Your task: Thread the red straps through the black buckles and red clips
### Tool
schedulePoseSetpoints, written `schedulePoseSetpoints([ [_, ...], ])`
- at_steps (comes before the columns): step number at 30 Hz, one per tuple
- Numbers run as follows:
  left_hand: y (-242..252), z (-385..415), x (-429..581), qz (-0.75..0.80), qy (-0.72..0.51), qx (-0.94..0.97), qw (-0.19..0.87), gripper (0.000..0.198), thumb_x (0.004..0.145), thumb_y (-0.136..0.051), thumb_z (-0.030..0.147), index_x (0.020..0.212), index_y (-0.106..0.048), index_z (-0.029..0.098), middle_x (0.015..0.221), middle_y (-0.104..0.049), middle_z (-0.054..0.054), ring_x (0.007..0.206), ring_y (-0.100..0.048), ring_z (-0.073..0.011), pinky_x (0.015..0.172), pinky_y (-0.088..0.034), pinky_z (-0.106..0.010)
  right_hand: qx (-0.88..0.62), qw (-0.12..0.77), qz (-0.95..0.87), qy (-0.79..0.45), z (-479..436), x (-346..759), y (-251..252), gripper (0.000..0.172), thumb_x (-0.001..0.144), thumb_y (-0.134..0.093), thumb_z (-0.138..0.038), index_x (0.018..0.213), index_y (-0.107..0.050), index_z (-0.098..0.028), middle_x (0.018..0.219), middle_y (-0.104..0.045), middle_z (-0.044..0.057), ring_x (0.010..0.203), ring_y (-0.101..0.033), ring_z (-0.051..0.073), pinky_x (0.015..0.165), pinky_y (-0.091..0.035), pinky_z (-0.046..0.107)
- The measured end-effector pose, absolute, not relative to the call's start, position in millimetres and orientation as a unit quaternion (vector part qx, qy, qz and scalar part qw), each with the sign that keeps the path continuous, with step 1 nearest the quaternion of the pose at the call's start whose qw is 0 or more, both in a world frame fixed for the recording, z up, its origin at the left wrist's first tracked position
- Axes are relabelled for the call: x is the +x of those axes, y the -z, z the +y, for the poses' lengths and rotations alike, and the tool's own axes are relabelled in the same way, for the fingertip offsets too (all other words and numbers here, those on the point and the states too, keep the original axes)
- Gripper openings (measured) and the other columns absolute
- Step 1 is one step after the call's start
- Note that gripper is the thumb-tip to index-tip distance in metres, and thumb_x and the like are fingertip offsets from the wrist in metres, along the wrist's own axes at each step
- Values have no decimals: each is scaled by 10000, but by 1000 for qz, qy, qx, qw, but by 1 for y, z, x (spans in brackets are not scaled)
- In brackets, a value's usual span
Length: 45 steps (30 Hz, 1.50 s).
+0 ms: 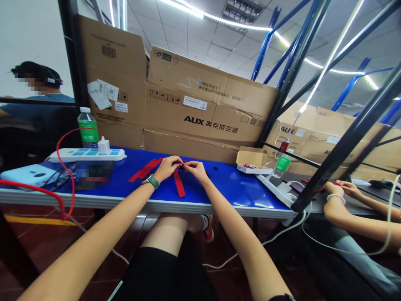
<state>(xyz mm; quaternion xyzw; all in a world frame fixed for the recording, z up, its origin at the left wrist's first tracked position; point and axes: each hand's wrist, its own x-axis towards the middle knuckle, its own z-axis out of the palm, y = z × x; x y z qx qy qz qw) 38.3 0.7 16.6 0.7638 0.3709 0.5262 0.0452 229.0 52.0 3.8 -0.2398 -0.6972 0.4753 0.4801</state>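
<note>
My left hand [169,166], with a green watch band [153,181] on its wrist, is closed with its fingertips at a small black piece [181,166] at the top of a red strap [179,184]. From the other side, my right hand [194,168] pinches the same black piece. The strap's free end lies on the blue tabletop [219,188], pointing towards me. More flat red straps [144,170] lie to the left of my left hand. The exact form of the black piece is hidden by my fingers.
A small open cardboard box [252,161] stands at the back right. A white power strip [87,155], a bottle [88,128] and a light blue case [28,173] with cables are at the left. Cardboard walls the back. A co-worker's hands [340,190] are at the right table.
</note>
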Motion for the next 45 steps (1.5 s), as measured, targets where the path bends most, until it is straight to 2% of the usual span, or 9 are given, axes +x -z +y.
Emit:
schedulePoseSetpoints([
  [6, -16, 0, 38, 377, -536, 753, 53, 115, 850, -639, 247, 845, -741, 196, 833, -753, -41, 779, -697, -200, 765, -538, -302, -238, 475, -712, -459, 55, 230, -2, 390, 606, -868, -471, 824, -791, -156, 759, -756, 49, 705, -699, 200, 761, -567, 332],
  [17, -13, -1, 40, 396, -506, 766, 25, 233, 878, -635, 359, 922, -816, 220, 970, -798, -54, 895, -753, -240, 851, -573, -330, -302, 500, -650, -486, 52, 231, -6, 479, 521, -894, -507, 786, -751, -134, 758, -755, 66, 700, -705, 204, 692, -588, 316],
  [21, -15, 0, 38, 406, -520, 750, 28, 208, 870, -644, 344, 904, -802, 214, 960, -800, -43, 894, -751, -235, 852, -574, -322, -256, 477, -626, -561, 50, 233, -7, 495, 571, -891, -463, 933, -752, -156, 861, -767, 55, 791, -726, 210, 795, -596, 347],
  [26, -14, 1, 37, 426, -533, 731, 29, 147, 871, -629, 293, 858, -740, 199, 845, -786, -35, 774, -731, -198, 751, -560, -284, -208, 454, -575, -648, 44, 231, -11, 499, 659, -880, -390, 1084, -694, -206, 993, -752, 37, 846, -712, 148, 889, -566, 313],
  [32, -11, 2, 43, 428, -491, 759, 5, 86, 897, -560, 224, 916, -643, 213, 858, -753, -33, 813, -721, -200, 764, -522, -291, -235, 398, -598, -655, 38, 230, -8, 557, 658, -907, -368, 1112, -631, -198, 893, -734, 24, 747, -714, 161, 773, -593, 323],
  [36, -12, 3, 42, 444, -506, 740, 8, 113, 910, -520, 205, 978, -608, 223, 899, -747, -50, 872, -723, -218, 773, -515, -297, -240, 420, -589, -647, 42, 233, -9, 540, 664, -904, -337, 1104, -619, -205, 945, -742, 44, 807, -730, 184, 710, -576, 282],
  [40, -11, 5, 39, 435, -514, 739, 28, 149, 920, -490, 206, 1002, -612, 231, 914, -744, -47, 882, -722, -217, 771, -517, -291, -223, 441, -583, -645, 47, 238, -11, 473, 681, -883, -367, 1056, -654, -192, 984, -732, 52, 851, -731, 197, 744, -577, 299],
  [42, -10, 6, 36, 429, -526, 733, 39, 143, 917, -499, 215, 997, -616, 230, 924, -746, -46, 888, -720, -217, 789, -523, -302, -223, 447, -591, -633, 49, 241, -12, 490, 677, -880, -388, 1067, -663, -187, 978, -726, 56, 825, -725, 196, 743, -581, 314],
  [45, -9, 7, 32, 424, -526, 737, 28, 129, 881, -571, 244, 993, -632, 223, 971, -748, -55, 913, -706, -225, 840, -528, -337, -258, 451, -636, -570, 51, 243, -9, 544, 669, -877, -425, 1110, -670, -186, 946, -721, 51, 728, -689, 161, 655, -561, 278],
])
